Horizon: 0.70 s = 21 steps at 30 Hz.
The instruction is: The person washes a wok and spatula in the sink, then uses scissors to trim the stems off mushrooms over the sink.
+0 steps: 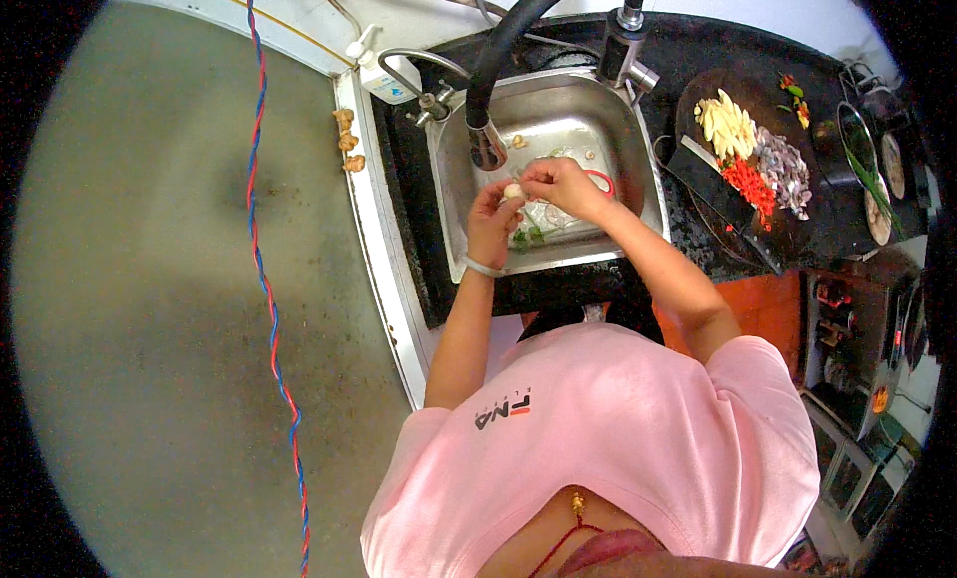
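Observation:
Both my hands are over a steel sink (638, 174). My left hand (491, 219) pinches a small pale round piece of food (513, 191), perhaps a garlic clove. My right hand (561, 184) touches the same piece from the right with its fingertips. A metal bangle sits on my left wrist. A black flexible tap (485, 90) hangs just above and left of my hands. Green scraps (528, 236) lie in the sink bottom under my hands.
A dark chopping board (743, 219) on the black counter to the right carries pale sliced pieces (726, 125), chopped red bits (750, 182), purple chopped pieces (785, 169) and a knife. A soap bottle (377, 72) stands behind the sink. Ginger pieces (347, 140) lie on the ledge. A red-blue cord (267, 279) hangs at left.

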### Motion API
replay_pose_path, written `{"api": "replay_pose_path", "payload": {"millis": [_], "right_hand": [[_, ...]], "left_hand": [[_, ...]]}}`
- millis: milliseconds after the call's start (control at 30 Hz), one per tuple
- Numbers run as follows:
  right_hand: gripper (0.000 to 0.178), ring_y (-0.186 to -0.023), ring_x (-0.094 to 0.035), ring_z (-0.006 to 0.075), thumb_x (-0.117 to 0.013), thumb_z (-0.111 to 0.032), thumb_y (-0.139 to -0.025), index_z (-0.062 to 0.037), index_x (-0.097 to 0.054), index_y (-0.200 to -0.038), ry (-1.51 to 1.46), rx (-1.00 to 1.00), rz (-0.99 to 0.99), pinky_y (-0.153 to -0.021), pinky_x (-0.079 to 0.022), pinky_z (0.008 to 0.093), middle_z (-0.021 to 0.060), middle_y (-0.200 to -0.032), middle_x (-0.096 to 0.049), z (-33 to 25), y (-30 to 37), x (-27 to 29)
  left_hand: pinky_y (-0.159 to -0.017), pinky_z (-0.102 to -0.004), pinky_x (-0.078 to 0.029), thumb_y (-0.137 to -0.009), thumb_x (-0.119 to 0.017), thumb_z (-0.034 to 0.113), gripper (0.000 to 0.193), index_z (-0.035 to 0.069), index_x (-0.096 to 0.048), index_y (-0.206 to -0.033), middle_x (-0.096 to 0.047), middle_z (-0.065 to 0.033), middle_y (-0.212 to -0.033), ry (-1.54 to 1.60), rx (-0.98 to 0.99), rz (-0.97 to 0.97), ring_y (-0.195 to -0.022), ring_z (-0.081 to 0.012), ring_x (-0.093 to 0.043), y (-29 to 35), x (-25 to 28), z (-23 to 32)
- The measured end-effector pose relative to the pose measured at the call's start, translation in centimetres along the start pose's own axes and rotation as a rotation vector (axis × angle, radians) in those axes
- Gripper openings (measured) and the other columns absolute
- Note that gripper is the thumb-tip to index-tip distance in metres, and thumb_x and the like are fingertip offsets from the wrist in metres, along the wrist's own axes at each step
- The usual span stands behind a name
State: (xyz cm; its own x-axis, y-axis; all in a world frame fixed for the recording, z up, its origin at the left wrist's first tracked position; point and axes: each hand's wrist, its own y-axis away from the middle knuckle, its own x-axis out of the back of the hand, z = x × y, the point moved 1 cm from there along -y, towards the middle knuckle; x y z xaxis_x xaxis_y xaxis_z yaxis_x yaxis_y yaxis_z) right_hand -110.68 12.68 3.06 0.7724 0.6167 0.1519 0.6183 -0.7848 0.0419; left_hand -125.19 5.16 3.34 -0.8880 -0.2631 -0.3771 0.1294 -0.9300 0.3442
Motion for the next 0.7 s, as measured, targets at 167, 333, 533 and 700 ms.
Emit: {"api": "replay_pose_path", "payload": {"millis": [167,333,533,700], "right_hand": [[0.017,-0.072,-0.059,0.0238,-0.054,-0.013,-0.081,0.0031,-0.060,-0.083,0.346,0.043,0.077,-0.068,-0.047,0.0315,0.0131,-0.076,-0.062,6.4,-2.1,1.4],[0.027,-0.098,-0.054,0.0317,-0.050,-0.017,-0.081,-0.0002,-0.053,-0.101,0.935,-0.483,-0.148,-0.084,-0.044,0.0386,0.0182,-0.109,-0.053,15.5,-0.5,1.8],[0.044,-0.102,-0.052,0.0339,-0.052,-0.022,-0.080,-0.0018,-0.040,-0.116,1.076,-0.426,-0.164,-0.085,-0.044,0.0414,0.0213,-0.113,-0.049,18.1,-0.5,1.8],[0.056,-0.092,-0.057,0.0324,-0.063,-0.023,-0.070,-0.0030,-0.041,-0.117,0.829,-0.295,-0.218,-0.077,-0.046,0.0396,0.0204,-0.108,-0.054,20.1,-0.2,2.4]], "left_hand": [[-0.055,-0.0207,-0.043,-0.080,-0.055,0.002,0.027,0.005,-0.051,-0.106,-0.056,-0.0038,-0.087,0.258,0.092,0.051,-0.069,-0.0108,-0.054,-0.7,1.4,-0.7],[-0.061,-0.0233,-0.046,-0.082,-0.053,0.003,0.027,0.005,-0.049,-0.109,-0.056,-0.0066,-0.089,0.296,0.132,0.033,-0.078,-0.0176,-0.057,-0.9,3.0,-1.5],[-0.063,-0.0224,-0.047,-0.085,-0.053,0.006,0.028,0.003,-0.047,-0.112,-0.055,-0.0094,-0.095,0.408,0.075,0.088,-0.083,-0.0209,-0.057,0.7,3.1,-0.8],[-0.065,-0.0214,-0.047,-0.085,-0.053,0.006,0.029,0.004,-0.047,-0.114,-0.056,-0.0101,-0.096,0.477,0.058,0.041,-0.084,-0.0185,-0.057,0.8,3.6,-0.4]]}}
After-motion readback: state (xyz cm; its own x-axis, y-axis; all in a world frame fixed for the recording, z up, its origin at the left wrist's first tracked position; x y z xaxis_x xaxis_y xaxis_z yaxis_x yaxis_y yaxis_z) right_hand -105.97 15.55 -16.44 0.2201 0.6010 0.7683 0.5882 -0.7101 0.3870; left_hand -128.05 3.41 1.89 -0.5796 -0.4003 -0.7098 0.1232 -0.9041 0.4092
